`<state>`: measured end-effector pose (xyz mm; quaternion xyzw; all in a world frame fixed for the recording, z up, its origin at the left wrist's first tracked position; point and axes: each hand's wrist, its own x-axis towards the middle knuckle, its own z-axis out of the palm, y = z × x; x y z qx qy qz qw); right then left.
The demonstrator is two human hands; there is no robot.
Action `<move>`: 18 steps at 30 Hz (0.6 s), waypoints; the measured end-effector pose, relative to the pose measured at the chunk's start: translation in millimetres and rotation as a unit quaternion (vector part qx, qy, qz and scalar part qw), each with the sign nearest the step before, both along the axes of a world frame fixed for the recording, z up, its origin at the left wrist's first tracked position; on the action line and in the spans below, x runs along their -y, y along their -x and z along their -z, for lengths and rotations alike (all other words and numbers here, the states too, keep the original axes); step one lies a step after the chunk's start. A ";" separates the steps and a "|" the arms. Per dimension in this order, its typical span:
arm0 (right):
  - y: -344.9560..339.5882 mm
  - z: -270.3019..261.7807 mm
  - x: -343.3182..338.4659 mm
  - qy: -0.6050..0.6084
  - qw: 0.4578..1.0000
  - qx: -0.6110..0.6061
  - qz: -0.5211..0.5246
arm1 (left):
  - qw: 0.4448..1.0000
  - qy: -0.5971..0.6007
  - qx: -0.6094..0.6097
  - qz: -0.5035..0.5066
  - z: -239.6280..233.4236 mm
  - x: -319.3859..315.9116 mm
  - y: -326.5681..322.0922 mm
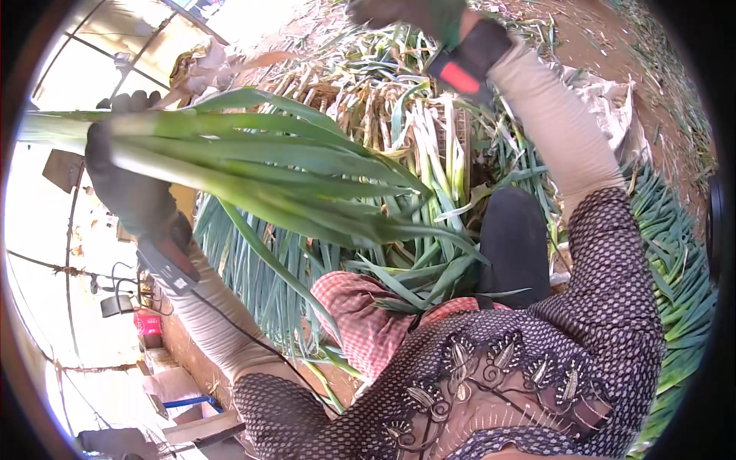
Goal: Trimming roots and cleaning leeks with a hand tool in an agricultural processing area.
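My left hand (129,167), in a dark glove, grips a bunch of leeks or large green onions (259,167) by the stalks at the left. The stalks run out past the left edge of the view, and the green leaves spread to the right over my lap. Up at the top edge, my right hand (408,14) wears a dark glove and is partly cut off and blurred; whether it holds anything cannot be told. Below and between my hands lie pale-stemmed green onions (440,144) with trimmings about them.
A dense pile of green onions (253,264) stands beside my checked-cloth-covered knee (368,322). Another long pile (678,310) lines the right side. Loose leaves (368,63) litter the ground ahead, near a pale sack (609,109). A blue-handled object (190,401) lies lower left.
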<state>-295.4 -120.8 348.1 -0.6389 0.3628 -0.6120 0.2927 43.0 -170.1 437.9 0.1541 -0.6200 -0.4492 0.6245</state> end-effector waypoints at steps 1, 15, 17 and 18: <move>-38.6 0.3 0.4 0.052 0.990 0.070 -0.115 | 1.000 0.003 0.004 -0.007 0.6 1.8 -6.5; -83.8 -6.3 -55.0 0.044 0.954 -0.276 0.112 | 0.916 -0.167 -0.016 0.365 64.3 11.2 27.0; -84.5 -3.8 -62.4 0.042 0.939 -0.315 0.128 | 0.926 -0.185 0.020 0.328 78.7 16.9 28.5; -85.8 -2.8 -68.0 0.030 0.938 -0.314 0.142 | 0.917 -0.199 0.000 0.346 83.8 11.5 34.2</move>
